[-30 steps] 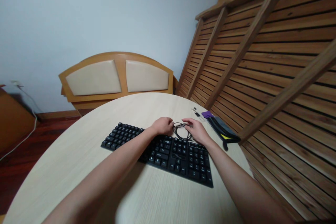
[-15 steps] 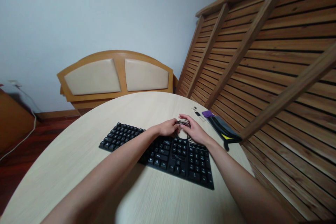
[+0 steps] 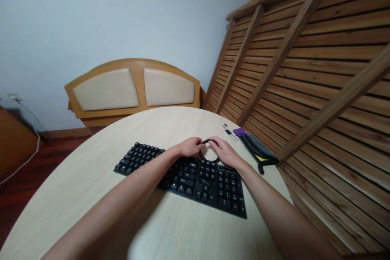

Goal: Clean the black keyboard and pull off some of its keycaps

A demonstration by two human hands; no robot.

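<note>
A thin black cable is coiled into a loop just beyond the back edge of the black keyboard. My left hand pinches the loop's left side between thumb and fingers. On the opposite side, my right hand is closed round the coil, with its fingertips at the top of the loop. The keyboard lies flat and angled on the table, its number pad to the right. My left forearm passes over it and hides part of the keys.
The round pale table carries a grey pouch with black and yellow parts, a purple item and a small black piece at the right. A slatted wooden panel leans along the right side. Behind stands a padded headboard.
The cable strands, looser and spread half a second ago, now form a tighter, rounder loop. My hands have shifted slightly around it. The keyboard stays in place.
</note>
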